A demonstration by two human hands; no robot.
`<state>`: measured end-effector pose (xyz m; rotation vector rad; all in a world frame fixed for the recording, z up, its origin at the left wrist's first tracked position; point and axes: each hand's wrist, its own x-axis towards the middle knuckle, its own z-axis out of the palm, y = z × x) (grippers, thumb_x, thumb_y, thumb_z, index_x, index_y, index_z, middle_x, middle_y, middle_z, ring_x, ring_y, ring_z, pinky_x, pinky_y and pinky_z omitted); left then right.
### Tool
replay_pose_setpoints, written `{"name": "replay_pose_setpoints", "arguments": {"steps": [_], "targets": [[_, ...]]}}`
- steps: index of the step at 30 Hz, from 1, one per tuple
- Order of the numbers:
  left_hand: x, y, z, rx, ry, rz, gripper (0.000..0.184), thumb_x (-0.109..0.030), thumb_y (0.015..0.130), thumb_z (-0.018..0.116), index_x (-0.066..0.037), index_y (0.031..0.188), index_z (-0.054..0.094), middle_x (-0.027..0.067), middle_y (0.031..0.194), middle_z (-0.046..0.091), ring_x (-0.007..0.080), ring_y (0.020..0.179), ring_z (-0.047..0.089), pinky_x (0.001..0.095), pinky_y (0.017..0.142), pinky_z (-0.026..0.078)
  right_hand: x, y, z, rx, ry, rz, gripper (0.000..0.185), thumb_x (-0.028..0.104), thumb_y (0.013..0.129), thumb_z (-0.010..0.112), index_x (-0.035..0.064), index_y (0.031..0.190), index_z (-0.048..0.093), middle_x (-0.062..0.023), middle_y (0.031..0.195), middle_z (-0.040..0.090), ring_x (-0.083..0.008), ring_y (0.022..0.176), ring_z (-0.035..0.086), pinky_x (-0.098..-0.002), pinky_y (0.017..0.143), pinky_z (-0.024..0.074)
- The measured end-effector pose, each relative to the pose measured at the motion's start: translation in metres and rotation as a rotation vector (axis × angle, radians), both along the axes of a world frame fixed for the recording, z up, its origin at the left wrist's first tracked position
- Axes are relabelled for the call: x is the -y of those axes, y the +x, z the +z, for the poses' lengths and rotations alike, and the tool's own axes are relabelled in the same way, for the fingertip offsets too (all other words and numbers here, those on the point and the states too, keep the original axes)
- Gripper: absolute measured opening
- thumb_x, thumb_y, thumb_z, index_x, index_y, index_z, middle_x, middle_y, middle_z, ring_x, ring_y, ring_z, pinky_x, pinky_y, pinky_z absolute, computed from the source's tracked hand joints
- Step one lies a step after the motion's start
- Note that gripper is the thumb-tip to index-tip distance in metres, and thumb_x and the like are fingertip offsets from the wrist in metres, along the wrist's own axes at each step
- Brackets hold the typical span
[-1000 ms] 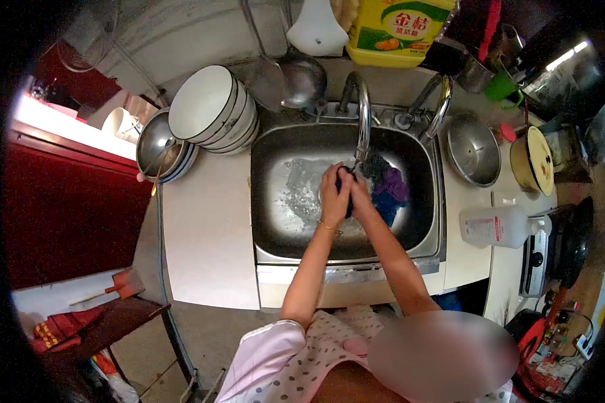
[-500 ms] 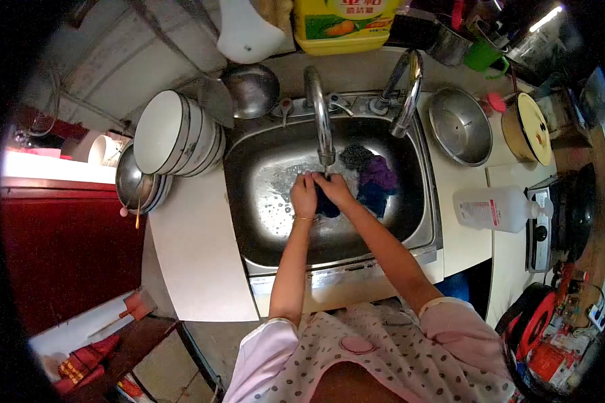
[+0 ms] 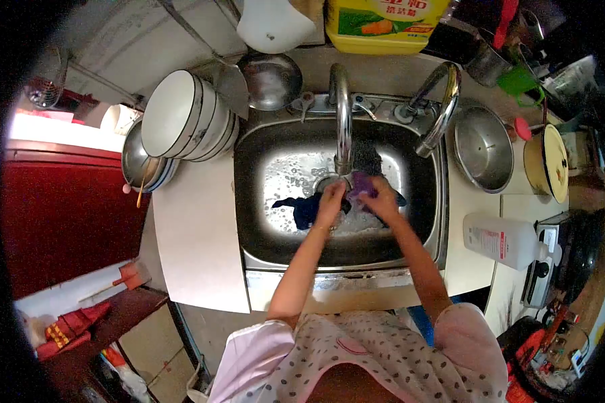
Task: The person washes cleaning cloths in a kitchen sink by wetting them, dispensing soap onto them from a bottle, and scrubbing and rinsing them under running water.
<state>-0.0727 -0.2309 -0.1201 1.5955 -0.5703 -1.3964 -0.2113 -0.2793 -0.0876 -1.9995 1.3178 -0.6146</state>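
Over the steel sink (image 3: 420, 232), my right hand (image 3: 381, 201) grips a crumpled purple cloth (image 3: 361, 184) just below and right of the faucet spout (image 3: 343, 144). My left hand (image 3: 331, 201) is closed under the spout, beside the purple cloth; what its fingers hold, if anything, is hidden. Against its left side, on the sink bottom, lies a dark blue cloth (image 3: 304, 211). A black cloth (image 3: 368, 158) rests behind the purple one. Suds and water droplets cover part of the basin floor.
Stacked white bowls (image 3: 171, 114) and a metal bowl (image 3: 136, 151) stand left of the sink. On the right are a second curved faucet (image 3: 444, 101), a steel basin (image 3: 484, 148), a lidded yellow pot (image 3: 548, 164) and a white bottle (image 3: 501, 238). Behind stands a yellow detergent jug (image 3: 383, 40).
The dark blue cloth now lies left of my hands. My right hand has moved right and taken hold of the purple cloth. The camera view has shifted slightly.
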Motion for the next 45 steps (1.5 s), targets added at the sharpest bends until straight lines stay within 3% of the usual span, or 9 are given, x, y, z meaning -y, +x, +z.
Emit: {"name": "replay_pose_setpoints", "arguments": {"steps": [3, 8, 10, 12, 16, 22, 28, 35, 45], "targets": [[0.016, -0.018, -0.011, -0.503, -0.137, 0.251, 0.041, -0.037, 0.076, 0.043, 0.001, 0.091, 0.047, 0.0051, 0.085, 0.049, 0.014, 0.077, 0.045, 0.0243, 0.071, 0.035, -0.025, 0.045, -0.031, 0.432, 0.402, -0.086, 0.035, 0.023, 0.064, 0.056, 0.0023, 0.092, 0.049, -0.0074, 0.082, 0.051, -0.0189, 0.074, 0.048, -0.0289, 0.069, 0.0374], [0.019, -0.028, -0.001, 0.158, -0.274, 0.046, 0.042, -0.039, 0.08, 0.032, -0.002, 0.099, 0.039, 0.0083, 0.088, 0.048, 0.0189, 0.082, 0.044, 0.0285, 0.074, 0.034, 0.01, 0.058, -0.052, 1.347, 1.178, -0.563, 0.045, 0.038, 0.075, 0.041, 0.0039, 0.104, 0.043, -0.0052, 0.099, 0.047, -0.0181, 0.091, 0.041, -0.027, 0.081, 0.0304], [0.025, -0.015, -0.004, 0.491, -0.367, -0.156, 0.052, -0.041, 0.079, 0.031, 0.0, 0.111, 0.031, 0.0116, 0.096, 0.046, 0.0211, 0.09, 0.041, 0.0293, 0.081, 0.029, 0.0, 0.077, -0.003, 1.286, 1.174, -0.574, 0.047, 0.042, 0.076, 0.037, 0.0049, 0.105, 0.042, -0.0055, 0.101, 0.045, -0.0173, 0.094, 0.039, -0.0265, 0.081, 0.0292], [0.024, 0.015, -0.007, -0.471, -0.095, 0.105, 0.055, -0.045, 0.079, 0.027, -0.001, 0.113, 0.028, 0.0101, 0.095, 0.046, 0.0204, 0.087, 0.043, 0.0296, 0.077, 0.034, -0.018, 0.076, 0.0, 0.91, 0.999, -0.332, 0.048, 0.044, 0.075, 0.038, 0.0053, 0.104, 0.043, -0.006, 0.1, 0.045, -0.0166, 0.091, 0.04, -0.0267, 0.081, 0.0292], [0.015, 0.014, 0.002, 0.242, -0.13, -0.196, 0.055, -0.046, 0.08, 0.023, -0.002, 0.111, 0.034, 0.0087, 0.097, 0.045, 0.0171, 0.084, 0.044, 0.0283, 0.072, 0.036, 0.004, 0.08, 0.012, 0.938, 1.051, -0.384, 0.043, 0.043, 0.076, 0.036, 0.0056, 0.095, 0.046, -0.0036, 0.08, 0.051, -0.0145, 0.071, 0.046, -0.0274, 0.067, 0.0371], [0.03, 0.012, 0.016, -0.536, -0.187, 0.264, 0.049, -0.049, 0.078, 0.026, -0.004, 0.083, 0.046, 0.0014, 0.07, 0.043, 0.0102, 0.062, 0.038, 0.0237, 0.054, 0.036, -0.021, 0.088, 0.002, 0.774, 0.616, -0.232, 0.041, 0.044, 0.076, 0.036, 0.0071, 0.09, 0.047, -0.0022, 0.075, 0.05, -0.0142, 0.066, 0.046, -0.0282, 0.063, 0.0381], [0.001, -0.021, 0.028, -0.141, -0.208, 0.172, 0.043, -0.033, 0.084, 0.023, 0.001, 0.107, 0.035, 0.0103, 0.105, 0.041, 0.0194, 0.097, 0.038, 0.0272, 0.084, 0.027, 0.011, 0.067, -0.011, 0.451, 0.906, -0.322, 0.052, 0.052, 0.075, 0.032, 0.0044, 0.081, 0.052, -0.0062, 0.071, 0.053, -0.0166, 0.065, 0.047, -0.0306, 0.061, 0.0375], [0.009, 0.026, 0.066, -0.775, -0.195, 0.329, 0.023, -0.012, 0.078, 0.039, -0.004, 0.1, 0.043, 0.0054, 0.082, 0.052, 0.0129, 0.069, 0.051, 0.0219, 0.06, 0.043, 0.022, 0.045, 0.058, 0.633, 0.715, 0.032, 0.019, 0.021, 0.072, 0.053, 0.0024, 0.074, 0.055, -0.0021, 0.074, 0.054, -0.0126, 0.066, 0.05, -0.0252, 0.058, 0.0398], [0.021, 0.054, 0.101, 0.359, -0.545, -0.186, 0.019, -0.017, 0.079, 0.04, -0.001, 0.071, 0.043, 0.0026, 0.056, 0.041, 0.0104, 0.053, 0.038, 0.0227, 0.051, 0.034, 0.032, 0.016, 0.096, 0.191, 0.453, 0.25, 0.02, 0.022, 0.068, 0.057, 0.0028, 0.072, 0.055, -0.0046, 0.058, 0.052, -0.0108, 0.053, 0.046, -0.0277, 0.051, 0.0384]]}}
